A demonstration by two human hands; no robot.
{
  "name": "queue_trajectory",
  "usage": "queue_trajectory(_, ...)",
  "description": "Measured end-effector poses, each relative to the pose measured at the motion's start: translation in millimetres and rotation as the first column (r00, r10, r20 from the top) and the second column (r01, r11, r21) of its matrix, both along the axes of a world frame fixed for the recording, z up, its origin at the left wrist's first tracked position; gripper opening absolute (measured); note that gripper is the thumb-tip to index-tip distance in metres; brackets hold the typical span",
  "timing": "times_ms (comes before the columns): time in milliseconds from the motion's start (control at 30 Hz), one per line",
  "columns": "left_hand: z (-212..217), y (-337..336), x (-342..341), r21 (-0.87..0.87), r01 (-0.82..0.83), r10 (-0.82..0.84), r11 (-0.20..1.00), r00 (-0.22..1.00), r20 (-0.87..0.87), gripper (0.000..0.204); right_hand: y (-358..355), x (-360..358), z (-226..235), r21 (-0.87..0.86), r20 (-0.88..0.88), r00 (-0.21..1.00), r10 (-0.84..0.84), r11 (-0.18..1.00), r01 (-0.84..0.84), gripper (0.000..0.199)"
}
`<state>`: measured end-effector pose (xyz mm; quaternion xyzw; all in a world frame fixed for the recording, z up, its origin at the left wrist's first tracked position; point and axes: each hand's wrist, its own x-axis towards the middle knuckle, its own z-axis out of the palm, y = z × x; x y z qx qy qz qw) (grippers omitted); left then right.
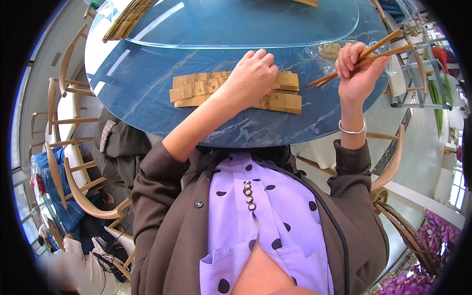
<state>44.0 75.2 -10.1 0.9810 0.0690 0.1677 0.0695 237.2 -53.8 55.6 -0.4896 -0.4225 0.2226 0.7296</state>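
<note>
Flat brown paper chopstick sleeves (194,89) lie overlapped in a low pile near the front edge of the blue marbled table (142,110). Over the middle of this pile is my left hand (255,73), its fingers curled down and its thumb by the sleeves' right part. The hand covers its own fingertips, so what they pinch is hidden. Raised at the right side of the table, my right hand (356,73) is closed around a pair of brown wooden chopsticks (383,43). Their thin tips point left toward the sleeves.
Beside my right hand lies a clear plastic bag (319,53) with light brown contents. A glass turntable (255,29) covers the table's far part; a brown bundle (129,19) sits at its left. Wooden chairs (73,120) stand left, another chair (393,157) right. Purple flowers (437,241) are lower right.
</note>
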Motion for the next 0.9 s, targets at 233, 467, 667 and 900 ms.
queue_trajectory(233, 6, -5, -3, 0.025, 0.016, -0.018, 1.000, 0.998, 0.055, 0.028, -7, -9, 13, 0.017, 0.000, 0.998, -0.067, 0.998, 0.067, 0.073)
queue_trajectory(467, 5, -1, -1, 0.158, 0.113, -0.137, 0.981, 0.979, 0.153, 0.023, -8, -8, 2, 0.051, 0.060, 0.995, -0.076, 0.996, 0.073, 0.071)
queue_trajectory(667, 12, -4, -10, 0.047, 0.097, -0.104, 0.994, 0.981, 0.166, 0.030, -8, -14, 3, 0.041, 0.000, 0.994, -0.109, 0.993, 0.109, 0.071)
queue_trajectory(900, 24, -8, -19, -0.145, 0.060, -0.023, 0.988, 0.970, 0.242, 0.033, -16, -5, 12, 0.076, 0.013, 0.993, -0.121, 0.990, 0.119, 0.072)
